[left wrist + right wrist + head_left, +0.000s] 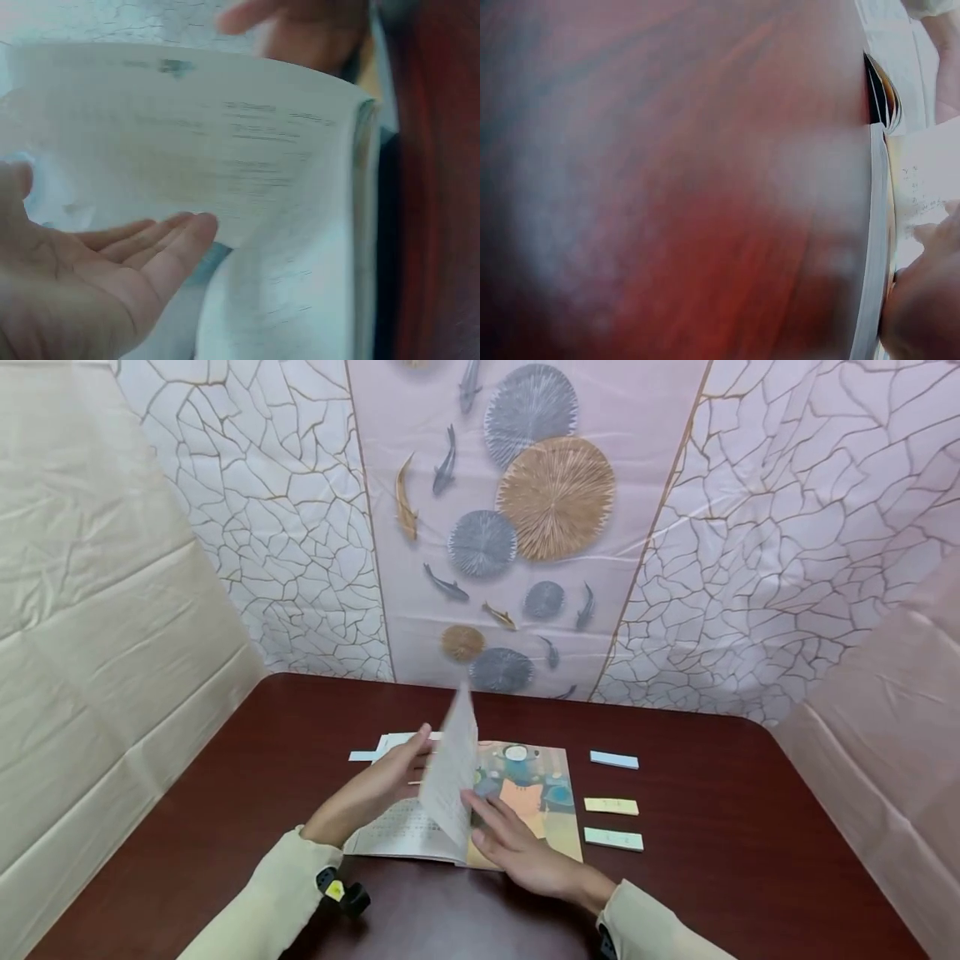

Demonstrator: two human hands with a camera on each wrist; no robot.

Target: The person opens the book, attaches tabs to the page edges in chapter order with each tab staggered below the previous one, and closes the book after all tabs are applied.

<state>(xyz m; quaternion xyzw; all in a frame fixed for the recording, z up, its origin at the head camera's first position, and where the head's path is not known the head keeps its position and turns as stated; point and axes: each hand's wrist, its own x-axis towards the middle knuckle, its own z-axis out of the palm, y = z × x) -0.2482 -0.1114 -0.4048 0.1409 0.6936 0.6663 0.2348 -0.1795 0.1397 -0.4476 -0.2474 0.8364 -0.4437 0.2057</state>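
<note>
A picture book (555, 781) lies spread on the table, with printed text on its left side and a colourful illustration on the right. One leaf (452, 768) stands upright between the two sides. My left hand (378, 792) is over the left side with fingers extended, and in the left wrist view its palm (82, 285) faces the raised leaf. My right hand (521, 853) lies over the illustrated side, fingertips right at the leaf's lower edge. A light blue paper tab (363, 757) sticks out from the book's left edge.
Right of the book lie three small paper strips in a column: a blue strip (614, 760), a yellow strip (611, 806) and a green strip (613, 839). The dark red table (712, 827) is bounded by a patterned cloth (300, 527) behind and cloth at both sides.
</note>
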